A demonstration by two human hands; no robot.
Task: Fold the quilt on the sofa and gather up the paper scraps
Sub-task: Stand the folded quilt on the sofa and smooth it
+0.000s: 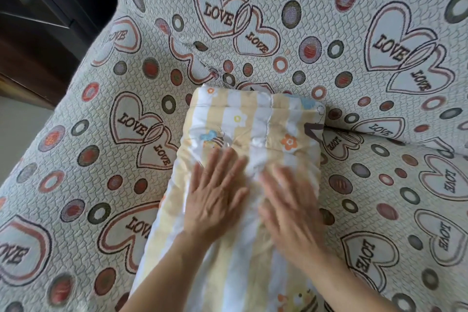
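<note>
A quilt [255, 121] with yellow and white stripes, bees and flowers lies folded into a long thick strip on the sofa [342, 33]. It runs from the backrest toward me. My left hand [215, 200] lies flat on top of it, palm down, fingers spread. Beside it, my right hand [291, 208] is also flat on the quilt, fingers apart and blurred by motion. Neither hand holds anything. I see no paper scraps.
The sofa wears a cream cover printed with LOVE hearts and rings. Its left armrest [83, 99] curves round beside the quilt. Dark wooden furniture [38, 33] stands beyond the armrest at the upper left, with pale floor [15, 129] below it.
</note>
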